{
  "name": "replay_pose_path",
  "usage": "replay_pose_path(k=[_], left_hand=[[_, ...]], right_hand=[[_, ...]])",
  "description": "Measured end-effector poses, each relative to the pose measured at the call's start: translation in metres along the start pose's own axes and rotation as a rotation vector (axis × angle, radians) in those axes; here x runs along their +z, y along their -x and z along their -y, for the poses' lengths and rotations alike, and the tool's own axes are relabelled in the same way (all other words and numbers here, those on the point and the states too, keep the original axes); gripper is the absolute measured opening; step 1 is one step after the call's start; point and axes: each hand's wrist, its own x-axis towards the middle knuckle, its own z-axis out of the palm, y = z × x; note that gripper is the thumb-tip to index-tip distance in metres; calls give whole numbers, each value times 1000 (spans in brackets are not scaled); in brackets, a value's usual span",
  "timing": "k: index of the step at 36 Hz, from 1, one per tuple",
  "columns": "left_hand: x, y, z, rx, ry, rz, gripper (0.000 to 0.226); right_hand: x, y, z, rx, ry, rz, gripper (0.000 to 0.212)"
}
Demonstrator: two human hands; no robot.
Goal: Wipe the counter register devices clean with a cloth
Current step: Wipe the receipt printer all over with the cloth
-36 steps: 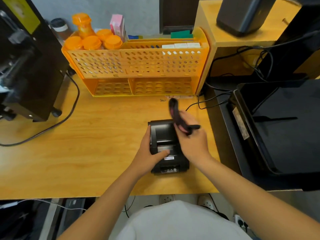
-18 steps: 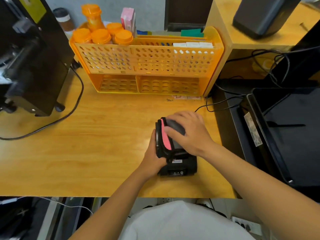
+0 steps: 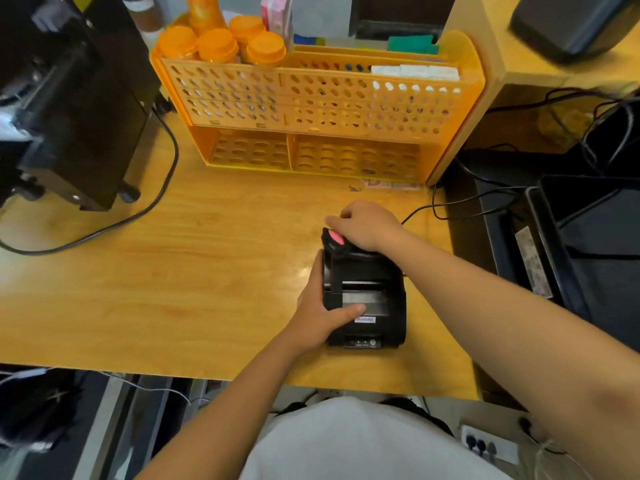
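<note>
At lower centre of the tabletop, left hand clasps the receipt printer while right hand clamps the cloth on its back edge; wiping looks underway, other devices apparently remaining.

An orange perforated organizer is standing at the back of the wooden counter, with orange-lidded bottles sitting on its top left and white packets lying at its top right (its two lower compartments are showing only their perforated floors). A black cable is curving across the counter's left part. A white power strip is lying on the floor at lower right.
</note>
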Motion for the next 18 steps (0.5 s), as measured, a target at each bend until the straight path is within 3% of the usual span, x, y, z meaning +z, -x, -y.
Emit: replay_pose_path(k=[7, 14, 18], left_hand=[[0, 1, 2, -15, -17, 1, 103], [0, 2, -3, -11, -27, -6, 99], [1, 0, -6, 20, 11, -13, 100]], right_hand=[[1, -1, -12, -29, -230, -190, 59], [27, 46, -29, 26, -156, -421, 38], [44, 78, -27, -46, -53, -457, 43]])
